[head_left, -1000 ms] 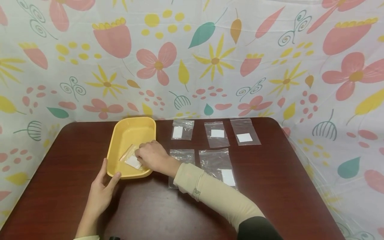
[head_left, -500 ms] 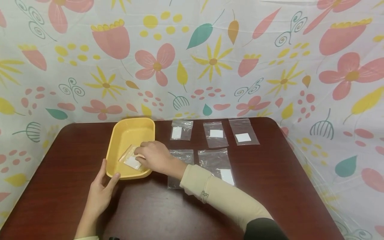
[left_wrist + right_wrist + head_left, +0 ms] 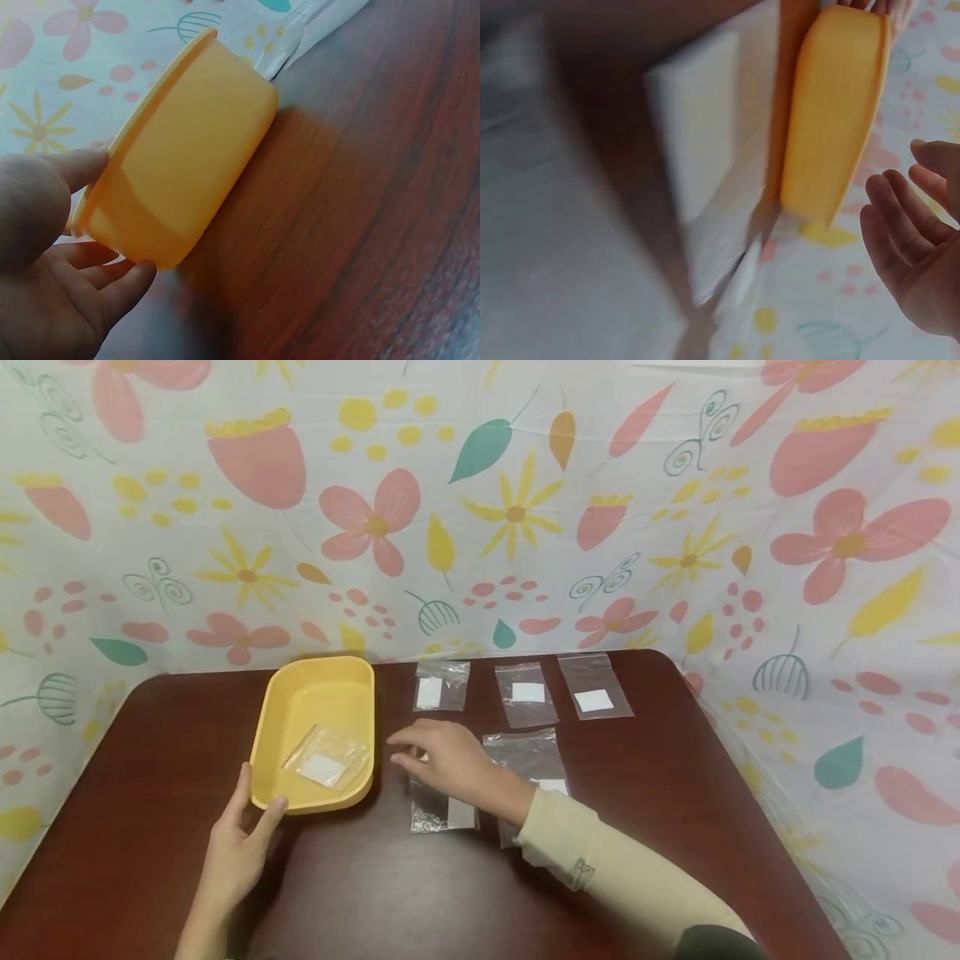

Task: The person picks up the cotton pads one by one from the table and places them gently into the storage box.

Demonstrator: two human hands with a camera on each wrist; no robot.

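Note:
My left hand [image 3: 236,843] holds the near left corner of a yellow plastic tray [image 3: 262,727], thumb on the near side and fingers along the left. The left wrist view shows the thumb at the tray's rim and the fingertips against its outer wall. Inside the tray lies a clear zip bag [image 3: 341,746] with a white label. My right hand [image 3: 457,760] is over the table right of the tray, fingers loosely bent and holding nothing, as the right wrist view confirms. Beneath it is another labelled zip bag [image 3: 431,814], partly hidden by the hand.
Along the table's back lie three clear zip bags with white labels: left bag [image 3: 453,681], middle bag [image 3: 517,714], right bag [image 3: 588,677]. A larger zip bag [image 3: 525,747] lies in front, partly under the right forearm. A flower-patterned cloth [image 3: 517,585] stands behind the dark wooden table [image 3: 360,893].
My right hand has let go of the zip bag in the tray and moved right, out over the bags on the table. My left hand keeps its hold on the tray.

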